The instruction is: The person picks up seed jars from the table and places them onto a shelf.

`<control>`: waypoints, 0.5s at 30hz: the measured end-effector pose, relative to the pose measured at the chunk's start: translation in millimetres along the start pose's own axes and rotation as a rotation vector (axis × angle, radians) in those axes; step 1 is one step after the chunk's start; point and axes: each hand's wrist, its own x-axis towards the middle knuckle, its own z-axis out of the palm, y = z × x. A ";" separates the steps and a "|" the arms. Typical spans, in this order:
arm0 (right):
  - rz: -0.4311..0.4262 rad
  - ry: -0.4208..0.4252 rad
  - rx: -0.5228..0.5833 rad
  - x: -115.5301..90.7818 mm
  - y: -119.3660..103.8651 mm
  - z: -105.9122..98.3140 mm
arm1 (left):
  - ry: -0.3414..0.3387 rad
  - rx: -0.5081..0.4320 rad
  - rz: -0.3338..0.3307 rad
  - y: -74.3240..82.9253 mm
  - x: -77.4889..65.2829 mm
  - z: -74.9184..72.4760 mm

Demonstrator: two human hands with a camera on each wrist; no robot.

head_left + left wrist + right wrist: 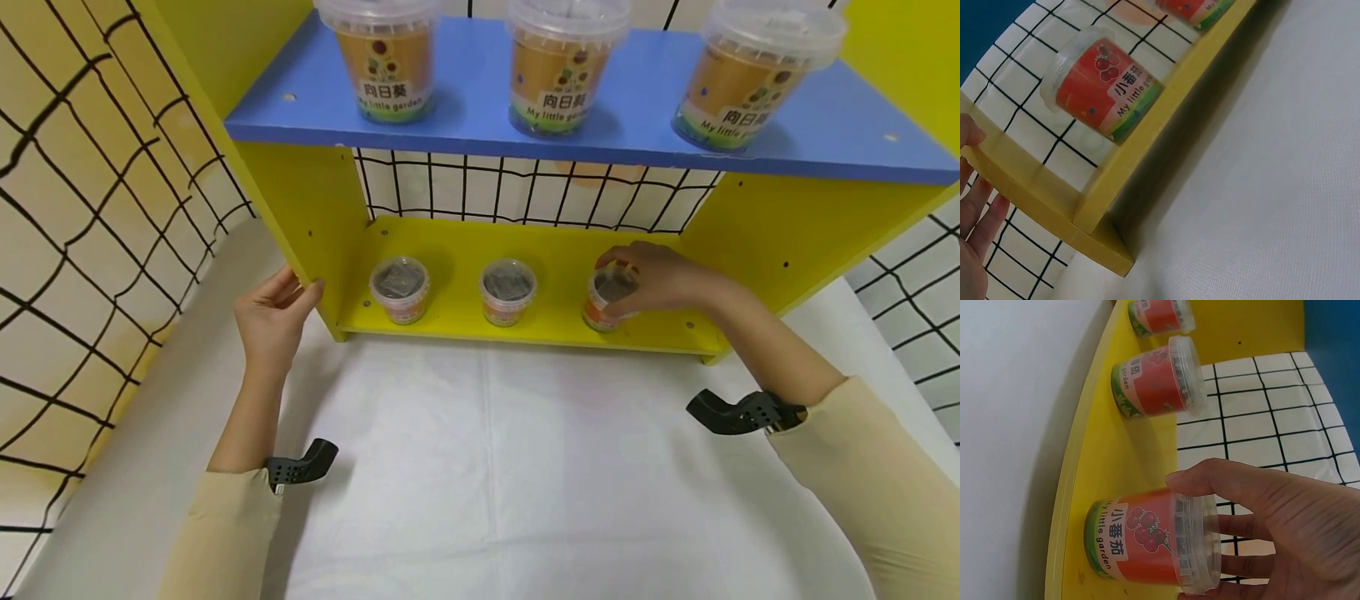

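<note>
On the yellow lower shelf stands the rightmost clear-lidded cup (596, 314), with a red label showing tomatoes. My right hand (662, 277) grips it near the lid; in the right wrist view the thumb lies at the lid's edge of the cup (1141, 537) and the fingers reach behind. At the other end, my left hand (272, 317) holds the front edge of the yellow side panel (1041, 209), thumb on one face and fingers on the other. Two matching cups, one in the middle (508, 292) and one on the left (401, 289), stand in the same row.
Three larger-looking cups with orange labels, among them a left one (390, 71), stand on the blue upper shelf (480, 125). Black wire grid (480, 187) runs behind the shelf unit and along both sides. A white cloth (487, 467) covers the surface in front.
</note>
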 end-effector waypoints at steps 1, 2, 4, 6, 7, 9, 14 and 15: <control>0.000 -0.002 -0.001 -0.5 -0.1 -0.1 | 0.000 -0.005 0.001 0.2 -0.3 0.3; 0.002 -0.004 -0.001 -1.1 -0.3 -0.2 | 0.000 -0.008 -0.003 0.6 -0.7 0.4; 0.008 -0.008 -0.001 -2.4 -1.1 -0.6 | 0.003 -0.016 -0.008 1.5 -0.9 0.6; 0.012 -0.012 0.008 -3.4 -2.6 -1.4 | 0.007 -0.022 -0.005 2.7 -0.6 0.7; 0.010 -0.012 0.015 -3.7 -3.3 -1.8 | 0.008 -0.021 -0.001 3.2 -0.2 0.8; 0.009 -0.015 0.023 -3.7 -4.5 -2.6 | 0.014 -0.024 0.007 4.1 0.5 1.0; 0.012 -0.025 0.029 -2.1 -3.3 -2.8 | 0.020 -0.021 0.000 3.4 0.1 1.8; 0.013 -0.027 0.031 -1.8 -2.4 -2.4 | 0.020 -0.021 -0.004 2.7 -0.3 2.1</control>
